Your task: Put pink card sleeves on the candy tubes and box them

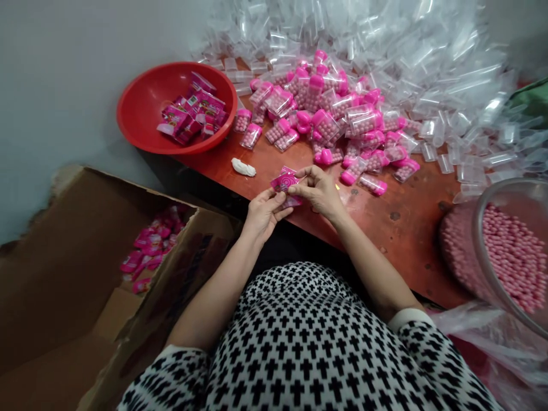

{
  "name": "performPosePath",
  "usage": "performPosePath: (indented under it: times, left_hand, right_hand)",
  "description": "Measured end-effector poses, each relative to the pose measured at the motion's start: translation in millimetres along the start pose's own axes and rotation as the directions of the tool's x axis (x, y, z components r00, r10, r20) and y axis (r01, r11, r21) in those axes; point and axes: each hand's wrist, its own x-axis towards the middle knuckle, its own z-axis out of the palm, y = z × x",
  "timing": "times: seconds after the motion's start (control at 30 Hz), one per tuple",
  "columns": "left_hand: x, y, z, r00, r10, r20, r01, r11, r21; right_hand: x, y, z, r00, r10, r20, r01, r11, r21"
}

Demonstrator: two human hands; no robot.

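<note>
My left hand (264, 212) and my right hand (319, 191) meet over the near edge of the reddish-brown table (398, 228). Both pinch one small pink printed packet (286, 184); a clear candy container seems tucked into it, partly hidden by my fingers. Just beyond lies a heap of clear containers with pink caps (329, 123), filled with pink candies. A red bowl (145, 111) at the table's left end holds several pink packets (192, 114).
A big pile of empty clear containers (428, 57) covers the back of the table. A clear tub of pink candies (509, 251) stands at the right. An open cardboard box (77, 274) with finished packets (149, 245) sits lower left. A white scrap (243, 167) lies near the bowl.
</note>
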Motion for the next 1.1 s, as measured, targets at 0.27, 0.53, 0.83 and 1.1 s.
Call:
performPosePath:
  times: [0.27,0.53,0.83,1.1]
  left_hand:
    - [2.8,0.1,-2.7,0.983,0.166,-0.082,-0.151,0.974,0.167]
    - [10.7,1.3,-17.7,0.926,0.349,-0.142,-0.314,0.923,0.221]
    - [-2.2,0.8,-4.0,0.974,0.204,-0.098,-0.193,0.975,0.109]
    - [-15.1,-3.6,9.4,0.991,0.086,0.106,-0.112,0.956,0.272]
  right_hand:
    - [-0.3,-3.3,0.0,0.996,0.083,0.011,-0.084,0.99,0.115]
    - [12.5,1.8,0.4,0.994,-0.015,-0.109,-0.012,0.969,-0.245]
    - [3.6,-2.1,-2.6,0.976,-0.205,-0.072,0.162,0.907,-0.39]
    - [-25.1,-8.3,-14.3,0.987,-0.019,0.158,0.032,0.996,-0.085]
